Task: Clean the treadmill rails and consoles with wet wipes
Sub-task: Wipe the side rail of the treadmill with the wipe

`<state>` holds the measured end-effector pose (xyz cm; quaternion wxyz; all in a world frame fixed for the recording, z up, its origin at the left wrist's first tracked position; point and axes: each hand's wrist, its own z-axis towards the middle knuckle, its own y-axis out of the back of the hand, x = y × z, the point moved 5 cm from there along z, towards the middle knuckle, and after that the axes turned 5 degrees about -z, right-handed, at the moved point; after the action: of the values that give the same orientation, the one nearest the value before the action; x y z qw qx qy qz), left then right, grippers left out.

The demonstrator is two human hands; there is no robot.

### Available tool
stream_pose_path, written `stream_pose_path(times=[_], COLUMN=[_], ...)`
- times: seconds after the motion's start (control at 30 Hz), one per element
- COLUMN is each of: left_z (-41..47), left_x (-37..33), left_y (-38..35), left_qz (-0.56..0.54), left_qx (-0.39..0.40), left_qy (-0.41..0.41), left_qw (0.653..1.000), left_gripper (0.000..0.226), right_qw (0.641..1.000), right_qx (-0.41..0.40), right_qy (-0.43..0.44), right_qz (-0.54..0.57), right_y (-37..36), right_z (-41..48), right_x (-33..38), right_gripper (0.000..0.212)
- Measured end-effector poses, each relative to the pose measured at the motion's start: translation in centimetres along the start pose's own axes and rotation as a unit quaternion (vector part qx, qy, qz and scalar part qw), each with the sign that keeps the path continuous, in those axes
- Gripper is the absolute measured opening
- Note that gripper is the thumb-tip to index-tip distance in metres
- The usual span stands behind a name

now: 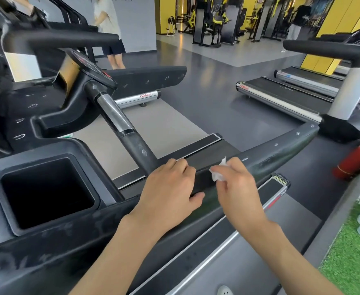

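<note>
One treadmill (pixel 47 248) fills the lower view, its dusty black console deck running into a long padded side rail (pixel 281 154) that stretches away to the right, with a square cup holder (pixel 97 200) sunk into the deck on the left. Near the deck end of the rail, the left hand (pixel 170 188) grips it, fingers curled over the top and thumb along the near face. Just beside it, the right hand (pixel 236 184) pinches a small crumpled wet wipe (pixel 218 173) in its fingertips and holds it against the rail's upper surface. The step in hand looks like wiping this rail, and the smears toward its far end suggest most of its length is not yet done. To do it well, the wipe should be spread flatter so more of it meets the padding, wrapped over top and sides, and drawn outward in long overlapping passes with firm pressure, and the patch under the left hand needs cleaning too
</note>
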<state>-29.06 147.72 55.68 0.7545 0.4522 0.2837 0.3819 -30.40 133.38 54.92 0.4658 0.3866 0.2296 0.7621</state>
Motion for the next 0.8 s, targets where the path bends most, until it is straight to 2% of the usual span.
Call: stream_pose_path(times=[0.13, 0.27, 0.4, 0.53, 0.67, 0.8], left_z=[0.2, 0.1, 0.1, -0.1, 0.0, 0.0], left_x=[0.0, 0.0, 0.1, 0.1, 0.1, 0.1], left_y=[0.0, 0.0, 0.0, 0.0, 0.0, -0.1], left_qz=[-0.008, -0.002, -0.008, -0.010, -0.015, -0.014], left_qx=[-0.005, -0.013, -0.022, -0.021, -0.020, -0.012], left_qy=[0.002, 0.001, -0.002, -0.002, -0.004, -0.001], left_qw=[1.000, 1.000, 1.000, 1.000, 1.000, 1.000], left_gripper=[0.039, 0.042, 0.042, 0.042, 0.041, 0.043], right_qw=[0.995, 0.999, 0.994, 0.998, 0.993, 0.999], right_qx=[0.057, 0.030, 0.082, 0.038, 0.079, 0.007], right_qy=[0.079, 0.014, 0.076, 0.024, 0.077, -0.001], right_qz=[-0.006, -0.019, -0.017, -0.035, -0.031, -0.042], right_y=[-0.5, -0.7, -1.1, -0.8, -0.9, -0.2], right_z=[-0.5, 1.5, 0.9, 1.7, 0.7, 1.0], right_x=[1.7, 0.2, 1.2, -0.1, 0.4, -1.8], right_gripper=[0.021, 0.022, 0.025, 0.019, 0.023, 0.025])
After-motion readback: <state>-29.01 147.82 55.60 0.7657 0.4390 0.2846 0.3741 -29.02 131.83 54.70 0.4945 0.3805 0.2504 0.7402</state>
